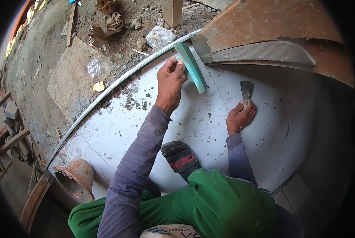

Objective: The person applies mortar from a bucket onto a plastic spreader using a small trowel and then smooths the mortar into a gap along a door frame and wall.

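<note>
My left hand (170, 83) grips a teal float (193, 71) by its back, tilted above the white tiles near the metal edge strip. Beside its far end, a ridged band of grey mortar (264, 53) runs along the lower edge of a curved brown board (272, 20). My right hand (241, 117) is closed around a small metal putty knife (246, 89), low over the white tiles (209, 119), its dark blade pointing away from me. Grit and small crumbs lie scattered on the tiles.
A metal edge strip (90, 110) borders rough concrete with debris, a crumpled plastic bag (160, 37) and a wooden post (172, 12). A mortar-crusted bucket (78, 172) lies tipped at lower left. Timber and blocks (11, 111) are piled far left. My sandalled foot (179, 158) is below my hands.
</note>
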Available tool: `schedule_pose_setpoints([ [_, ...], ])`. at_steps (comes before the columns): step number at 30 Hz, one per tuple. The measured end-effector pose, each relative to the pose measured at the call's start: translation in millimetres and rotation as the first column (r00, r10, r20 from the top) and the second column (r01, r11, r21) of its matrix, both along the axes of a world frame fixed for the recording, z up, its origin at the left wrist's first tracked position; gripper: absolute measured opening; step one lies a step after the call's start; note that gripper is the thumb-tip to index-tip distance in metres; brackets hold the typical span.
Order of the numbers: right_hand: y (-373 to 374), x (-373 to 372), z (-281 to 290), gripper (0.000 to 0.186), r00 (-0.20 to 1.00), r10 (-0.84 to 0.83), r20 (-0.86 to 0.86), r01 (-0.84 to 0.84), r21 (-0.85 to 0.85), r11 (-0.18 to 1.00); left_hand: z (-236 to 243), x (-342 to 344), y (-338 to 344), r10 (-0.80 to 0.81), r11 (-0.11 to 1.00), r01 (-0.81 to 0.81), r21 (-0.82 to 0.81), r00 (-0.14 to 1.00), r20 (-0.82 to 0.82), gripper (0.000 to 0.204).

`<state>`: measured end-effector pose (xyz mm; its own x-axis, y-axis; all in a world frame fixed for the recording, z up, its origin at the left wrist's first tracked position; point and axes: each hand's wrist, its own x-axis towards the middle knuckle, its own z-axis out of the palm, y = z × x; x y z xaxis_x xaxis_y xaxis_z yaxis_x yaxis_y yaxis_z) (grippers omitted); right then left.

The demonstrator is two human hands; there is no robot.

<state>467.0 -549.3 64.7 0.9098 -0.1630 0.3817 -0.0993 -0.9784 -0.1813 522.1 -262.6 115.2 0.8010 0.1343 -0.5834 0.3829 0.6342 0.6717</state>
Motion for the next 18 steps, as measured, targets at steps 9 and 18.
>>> schedule_pose_setpoints([
  [9, -1, 1, 0, 0.025, 1.000, 0.000, 0.001, 0.000, -0.012, 1.000, -10, 24, -10, -0.017, 0.990, 0.021, 0.136, 0.999, -0.032, 0.034],
  [18, 4, 4, 1, 0.026, 0.999, -0.007, -0.045, 0.007, 0.008, 1.000, -7, 31, -12, 0.007, 0.987, -0.007, 0.160, 1.000, 0.000, 0.031],
])
